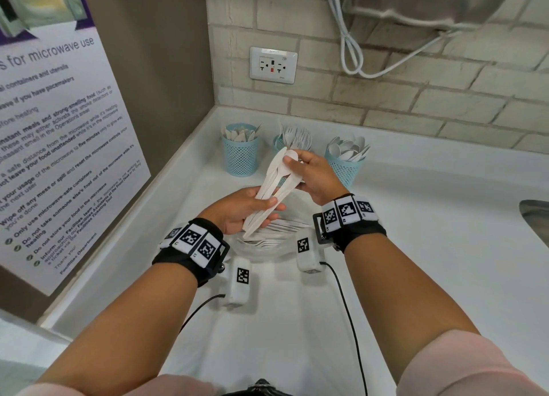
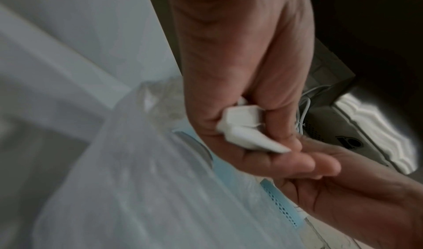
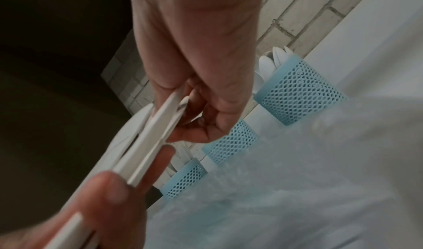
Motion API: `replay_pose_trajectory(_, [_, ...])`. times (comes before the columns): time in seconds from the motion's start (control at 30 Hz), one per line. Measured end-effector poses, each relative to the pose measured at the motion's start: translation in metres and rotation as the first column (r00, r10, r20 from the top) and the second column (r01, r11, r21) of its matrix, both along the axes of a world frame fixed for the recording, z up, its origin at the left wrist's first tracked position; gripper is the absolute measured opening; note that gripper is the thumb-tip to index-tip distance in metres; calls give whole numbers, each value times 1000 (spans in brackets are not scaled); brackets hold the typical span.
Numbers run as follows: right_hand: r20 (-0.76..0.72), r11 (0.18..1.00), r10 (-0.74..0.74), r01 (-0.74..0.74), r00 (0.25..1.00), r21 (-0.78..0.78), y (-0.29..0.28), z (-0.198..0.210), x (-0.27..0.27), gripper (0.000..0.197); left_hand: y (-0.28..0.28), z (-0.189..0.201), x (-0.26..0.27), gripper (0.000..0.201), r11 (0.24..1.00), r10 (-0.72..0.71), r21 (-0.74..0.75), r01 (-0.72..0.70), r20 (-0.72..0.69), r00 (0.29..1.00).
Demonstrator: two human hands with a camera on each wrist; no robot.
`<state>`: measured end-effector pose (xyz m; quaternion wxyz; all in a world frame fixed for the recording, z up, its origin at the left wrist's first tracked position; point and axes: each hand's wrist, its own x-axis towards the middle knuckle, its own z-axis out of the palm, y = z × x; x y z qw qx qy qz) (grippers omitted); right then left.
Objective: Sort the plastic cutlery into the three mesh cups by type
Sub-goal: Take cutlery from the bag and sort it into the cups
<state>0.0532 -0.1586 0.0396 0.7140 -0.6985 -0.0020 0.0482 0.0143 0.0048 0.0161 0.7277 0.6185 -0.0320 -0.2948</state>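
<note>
The white, smooth-topped desk (image 1: 416,217) runs into a corner of pale brick wall. Three light-blue mesh plastic cups stand on it in a row near the back: the left cup (image 1: 240,157) with white knives, the middle cup (image 1: 279,143) with white forks, the right cup (image 1: 346,169) with white spoons. Nearer, a clear plastic bag (image 1: 267,244) of white plastic cutlery lies on the desk.

Shared workplace pantry: printed white-and-purple microwave-use notice (image 1: 59,146) signed by a facilities department, white table (image 1: 416,217) against pale brick-tile wall (image 1: 386,98), white wall socket (image 1: 273,64), steel sink edge (image 1: 536,217).
</note>
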Motion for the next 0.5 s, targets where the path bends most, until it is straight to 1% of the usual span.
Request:
replay_pose_trajectory(0.1, [19,996,-33,35,999,-83,-6,-1,5,8,-1,0,0,13,1000,-9,-20,8,-14,1000])
replay_pose_trajectory(0.17, [41,989,-77,81,996,-124,-12,2,9,11,-3,1,0,15,1000,-13,-8,13,-12,1000])
replay_pose_trajectory(0.23, [58,982,-148,154,987,-112,-20,8,12,13,-5,1,1,15,1000,-17,-9,16,-22,1000])
replay_pose_trajectory(0.3, [65,964,-250,255,966,-78,-32,17,16,14,-6,1,3,16,1000,-12,-14,12,-38,999])
replay_pose_trajectory(0.4, [139,899,-421,433,896,-62,-55,31,25,20,-9,2,7,21,1000,0,15,0,-34,999])
replay_pose_trajectory(0.47, [214,825,-541,563,813,-53,-70,42,29,24,-11,2,9,21,1000,26,11,-25,-43,999])
replay_pose_trajectory(0.5, [266,769,-600,636,754,-66,-76,49,29,24,-14,2,10,19,999,47,0,-47,-52,998])
